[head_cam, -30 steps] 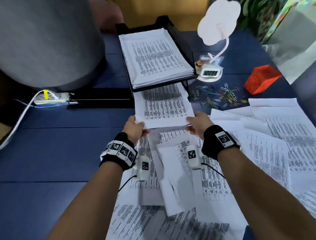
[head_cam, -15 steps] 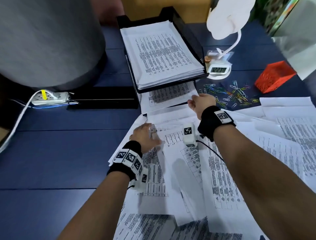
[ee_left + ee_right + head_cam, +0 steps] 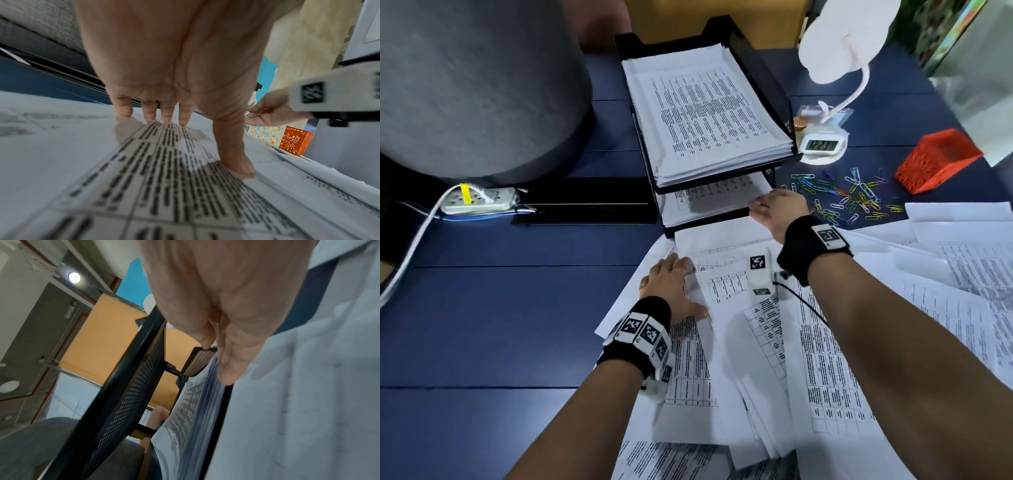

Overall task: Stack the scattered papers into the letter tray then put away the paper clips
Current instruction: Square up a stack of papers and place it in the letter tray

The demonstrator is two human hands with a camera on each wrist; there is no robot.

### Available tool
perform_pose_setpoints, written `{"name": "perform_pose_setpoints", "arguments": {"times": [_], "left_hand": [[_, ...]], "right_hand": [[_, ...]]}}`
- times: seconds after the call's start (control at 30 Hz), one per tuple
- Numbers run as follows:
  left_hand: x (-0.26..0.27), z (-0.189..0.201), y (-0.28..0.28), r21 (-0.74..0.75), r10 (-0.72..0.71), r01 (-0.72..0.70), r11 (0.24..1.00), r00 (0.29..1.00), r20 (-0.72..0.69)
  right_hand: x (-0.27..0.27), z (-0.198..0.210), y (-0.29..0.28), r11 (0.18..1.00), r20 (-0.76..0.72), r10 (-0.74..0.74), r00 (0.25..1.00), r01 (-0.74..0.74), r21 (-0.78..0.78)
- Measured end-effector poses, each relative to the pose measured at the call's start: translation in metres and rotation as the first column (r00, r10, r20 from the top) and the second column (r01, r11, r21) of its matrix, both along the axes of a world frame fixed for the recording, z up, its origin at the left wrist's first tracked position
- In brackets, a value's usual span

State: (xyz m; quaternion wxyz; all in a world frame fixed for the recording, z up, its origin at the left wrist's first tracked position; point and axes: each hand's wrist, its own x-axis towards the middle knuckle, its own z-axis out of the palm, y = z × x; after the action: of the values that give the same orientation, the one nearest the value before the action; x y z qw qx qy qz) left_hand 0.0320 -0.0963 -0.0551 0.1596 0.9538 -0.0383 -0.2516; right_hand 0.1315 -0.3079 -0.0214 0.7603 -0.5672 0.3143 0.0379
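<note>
Left hand [image 3: 671, 287]: fingers spread flat, pressing on the loose papers [image 3: 825, 342] strewn over the blue surface [image 3: 500, 325]; grip wide, holding nothing.
Right hand [image 3: 777, 212]: straight fingers against the front edge of the stack in the lower shelf of the black letter tray [image 3: 763, 75]; grip relaxed, around nothing.
Upper shelf: full stack of printed sheets.
Paper clips [image 3: 849, 198]: scattered on the surface, between the tray and the orange basket [image 3: 938, 157].
</note>
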Motion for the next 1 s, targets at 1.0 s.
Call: {"name": "perform_pose_setpoints", "arguments": {"times": [1.0], "left_hand": [[-0.067,0.000,-0.156,-0.236,0.016,-0.025,0.971,0.999,-0.040]], "right_hand": [[-0.204,-0.012,-0.175,0.246,-0.656,0.220,0.722,-0.692,-0.679]]}}
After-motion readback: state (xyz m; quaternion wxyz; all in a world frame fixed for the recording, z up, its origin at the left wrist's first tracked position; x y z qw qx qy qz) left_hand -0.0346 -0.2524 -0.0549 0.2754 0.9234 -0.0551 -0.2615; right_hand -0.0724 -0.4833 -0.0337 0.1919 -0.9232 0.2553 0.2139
